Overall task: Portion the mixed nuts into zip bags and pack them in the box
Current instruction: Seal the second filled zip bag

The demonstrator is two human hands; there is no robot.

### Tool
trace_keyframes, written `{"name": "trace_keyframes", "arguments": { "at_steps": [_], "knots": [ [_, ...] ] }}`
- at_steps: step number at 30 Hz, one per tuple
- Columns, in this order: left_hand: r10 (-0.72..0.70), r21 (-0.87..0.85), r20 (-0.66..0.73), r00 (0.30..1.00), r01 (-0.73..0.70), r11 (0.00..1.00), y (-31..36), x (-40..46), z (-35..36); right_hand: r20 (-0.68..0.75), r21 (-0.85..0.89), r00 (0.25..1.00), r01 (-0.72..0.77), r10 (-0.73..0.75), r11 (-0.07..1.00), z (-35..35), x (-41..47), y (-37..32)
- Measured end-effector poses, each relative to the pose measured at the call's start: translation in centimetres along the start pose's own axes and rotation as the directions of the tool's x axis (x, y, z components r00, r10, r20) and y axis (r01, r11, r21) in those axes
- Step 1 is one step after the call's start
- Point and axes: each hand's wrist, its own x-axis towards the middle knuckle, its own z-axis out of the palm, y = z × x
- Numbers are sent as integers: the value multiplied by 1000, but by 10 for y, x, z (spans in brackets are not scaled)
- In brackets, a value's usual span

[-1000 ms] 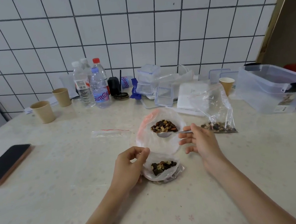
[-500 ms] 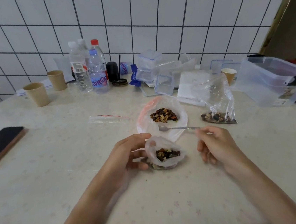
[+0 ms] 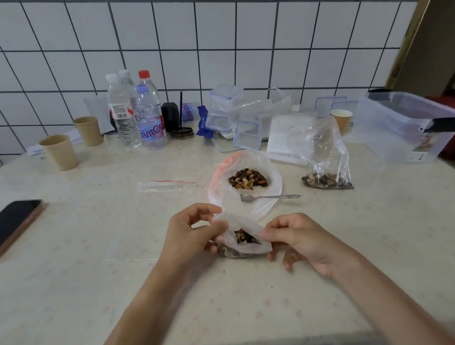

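Left hand (image 3: 190, 232): thumb and forefinger pinched together on the upper left edge of a small clear plastic zip bag (image 3: 244, 240), other fingers curled under it. Right hand (image 3: 297, 238): thumb and forefinger pinch the bag's right edge; remaining fingers loosely curled, tips on the pale speckled stone table (image 3: 118, 268). Bag mouth gapes between the hands; brown and tan mixed nuts (image 3: 243, 238) sit in its bottom, bag resting on the table at centre.

Just beyond: crinkled translucent plastic sheet with an orange-tinted rim (image 3: 274, 187) holding a heap of nuts, thin metal spoon (image 3: 268, 196) lying across its near edge. Right of it, a second clear bag (image 3: 326, 159), slumped upright, nuts at the base. Far right, a clear rigid plastic storage box (image 3: 404, 128). An empty flat zip bag with a red seal line (image 3: 166, 185) lies left of the sheet.
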Motion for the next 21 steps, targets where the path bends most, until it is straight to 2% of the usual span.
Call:
{"name": "trace_keyframes", "arguments": {
  "at_steps": [3,7,9,11,14,18,21],
  "knots": [
    [133,168,-90,987,-116,979,-3,-1,1,-168,-200,975,112,-146,973,10,-4,-3],
    [366,504,-112,924,-264,822,-8,-6,7,-313,-480,853,237,-418,844,22,-5,-4],
    [318,449,-126,940,-232,863,-8,-8,10,-353,-501,816,249,-458,829,28,-6,-6],
    [150,207,-103,983,-126,970,-3,-8,13,-387,-317,856,226,-343,921,32,-7,-11],
    [-9,-44,70,998,12,999,8,-9,7,-343,67,935,116,-87,991,34,-11,-22],
    [-68,-139,304,950,115,984,12,-12,-3,-171,309,985,22,33,951,26,-21,-33],
    [-71,-127,376,924,128,984,18,-14,-8,-55,439,998,23,2,898,16,-28,-33]
  ]
}}
